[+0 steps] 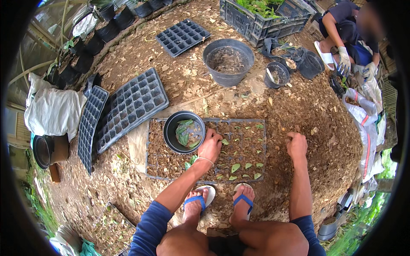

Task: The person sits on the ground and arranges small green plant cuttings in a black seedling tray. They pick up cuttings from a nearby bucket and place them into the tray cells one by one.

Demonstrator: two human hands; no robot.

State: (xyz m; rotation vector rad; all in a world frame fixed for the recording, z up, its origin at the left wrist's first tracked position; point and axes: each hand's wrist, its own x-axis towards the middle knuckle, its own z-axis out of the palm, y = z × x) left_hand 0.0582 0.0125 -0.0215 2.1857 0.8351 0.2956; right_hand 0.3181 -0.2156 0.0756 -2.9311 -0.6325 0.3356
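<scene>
A seedling tray (205, 166) filled with brown growing medium lies on the ground before my feet. Small green leaf cuttings (235, 168) stand in cells on its right part. On the tray's left part sits a round black plastic pot (184, 132) with green leaves inside. My left hand (210, 146) is on the tray at the pot's right side, beside a leaf cutting (225, 141); whether its fingers hold anything is not clear. Over the loose brown medium (278, 153) right of the tray is my right hand (297, 144), fingers curled, their contents hidden.
Empty cell trays (134, 105) lean at the left; another cell tray (183, 36) lies farther back. A large black pot (228, 62), a smaller pot (276, 75) and a plastic crate (256, 27) of ferns stand beyond. A gloved person (346, 35) crouches at the upper right beside sacks (365, 128).
</scene>
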